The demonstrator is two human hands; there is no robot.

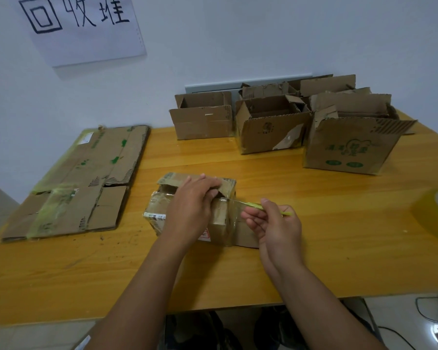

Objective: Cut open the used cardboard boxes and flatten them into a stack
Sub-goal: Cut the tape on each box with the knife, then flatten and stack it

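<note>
Far left on the wooden bench (314,248): stack of flattened boxes (81,183), lying flat w/ yellowish-green tape strips and green print, reaching almost to the bench's left edge. On the wall above it, a paper sign (84,26) w/ handwritten characters.

Centre, near the front: small taped box (167,208), brown cardboard wrapped in clear tape, shipping label on its near-left face, top flap partly lifted at the far side. Left hand (190,208) lies on top of it, fingers curled over the far flap edge, gripping the box and covering most of its top. Just right of that, right hand (273,223) is curled round a thin green knife (258,205); blade tip points left and meets the box at its upper right corner, by the left fingertips. Exact cut line is hidden behind the left hand.

Behind, toward the wall: three open boxes in a row – plain box (202,122), middle box (271,132) w/ a torn label, and green-printed box (352,147), largest, nearest the right. More torn cartons (326,87) packed behind them. All well apart from the hands.

Far right edge: roll of yellow tape (435,210), partly cut off by the frame. Below the bench's front edge, right: cables (430,317) on the floor.
</note>
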